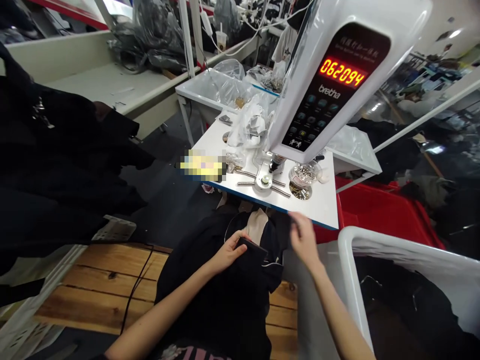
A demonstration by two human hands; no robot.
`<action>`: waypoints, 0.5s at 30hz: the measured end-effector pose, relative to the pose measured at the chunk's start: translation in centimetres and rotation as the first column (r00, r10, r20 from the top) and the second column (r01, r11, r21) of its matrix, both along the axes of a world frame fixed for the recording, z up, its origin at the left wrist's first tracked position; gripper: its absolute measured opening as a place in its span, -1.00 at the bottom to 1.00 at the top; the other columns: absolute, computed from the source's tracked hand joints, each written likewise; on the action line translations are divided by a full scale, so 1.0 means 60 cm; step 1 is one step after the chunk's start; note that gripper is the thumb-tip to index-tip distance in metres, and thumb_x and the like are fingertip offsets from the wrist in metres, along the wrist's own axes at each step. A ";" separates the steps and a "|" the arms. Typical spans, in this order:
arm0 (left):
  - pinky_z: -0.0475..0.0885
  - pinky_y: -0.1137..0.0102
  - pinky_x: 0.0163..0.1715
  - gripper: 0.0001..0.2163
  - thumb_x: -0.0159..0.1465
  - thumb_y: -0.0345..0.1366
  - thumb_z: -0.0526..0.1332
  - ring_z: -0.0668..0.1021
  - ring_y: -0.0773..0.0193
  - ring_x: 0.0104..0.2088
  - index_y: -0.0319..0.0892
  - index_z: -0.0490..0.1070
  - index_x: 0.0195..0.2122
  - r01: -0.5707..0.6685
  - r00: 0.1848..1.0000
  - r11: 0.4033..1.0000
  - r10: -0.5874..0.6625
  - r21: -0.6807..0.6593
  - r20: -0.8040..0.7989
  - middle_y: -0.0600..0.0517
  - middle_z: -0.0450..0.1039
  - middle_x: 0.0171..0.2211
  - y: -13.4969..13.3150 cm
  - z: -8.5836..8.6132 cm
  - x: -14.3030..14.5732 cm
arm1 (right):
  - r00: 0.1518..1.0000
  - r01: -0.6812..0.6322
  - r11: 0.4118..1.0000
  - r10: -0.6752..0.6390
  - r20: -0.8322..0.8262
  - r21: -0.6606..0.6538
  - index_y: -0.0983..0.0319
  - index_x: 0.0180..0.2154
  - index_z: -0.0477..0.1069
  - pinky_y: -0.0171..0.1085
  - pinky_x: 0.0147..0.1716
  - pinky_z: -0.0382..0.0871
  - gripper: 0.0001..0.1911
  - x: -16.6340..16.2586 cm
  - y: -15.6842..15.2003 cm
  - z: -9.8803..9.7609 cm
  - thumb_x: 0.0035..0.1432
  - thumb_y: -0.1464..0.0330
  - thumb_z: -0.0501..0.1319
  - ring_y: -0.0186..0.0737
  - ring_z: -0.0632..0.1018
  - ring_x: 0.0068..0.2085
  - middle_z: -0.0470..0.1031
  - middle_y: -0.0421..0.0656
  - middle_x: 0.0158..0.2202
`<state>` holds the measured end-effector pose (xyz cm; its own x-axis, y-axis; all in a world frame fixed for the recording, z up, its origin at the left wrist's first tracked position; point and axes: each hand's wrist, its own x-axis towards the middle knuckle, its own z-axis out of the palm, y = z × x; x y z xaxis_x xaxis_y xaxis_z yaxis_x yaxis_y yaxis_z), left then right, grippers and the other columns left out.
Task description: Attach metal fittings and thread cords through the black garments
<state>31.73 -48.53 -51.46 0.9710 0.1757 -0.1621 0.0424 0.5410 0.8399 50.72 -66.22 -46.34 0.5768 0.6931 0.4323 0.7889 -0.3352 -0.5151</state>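
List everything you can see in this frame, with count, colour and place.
machine: 1, white with black panel and red digits, above the table
table: 1, white with blue edge, in front of the person
coil springs: several, silver, on the table
clear bowl: 1, holding metal parts, on the table
plastic bag: 1, clear and white, on the table
red bin: 1, right of the table
white bin: 1, lower right
black garment: 1, on the lap
left hand: gripping the black garment
right hand: raised near the table's front edge
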 end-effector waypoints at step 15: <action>0.29 0.41 -0.23 -0.84 0.20 -0.19 0.20 0.42 0.27 -0.28 -0.16 0.29 -0.33 -0.070 0.998 0.913 0.065 0.402 0.027 0.02 0.37 -0.30 -0.043 0.046 -0.058 | 0.894 -0.364 0.929 0.369 -0.254 0.070 0.19 -0.20 0.26 0.19 0.19 -0.02 -0.83 -0.160 -0.072 0.021 0.12 0.48 0.09 -0.12 0.41 0.06 0.45 -0.08 -0.08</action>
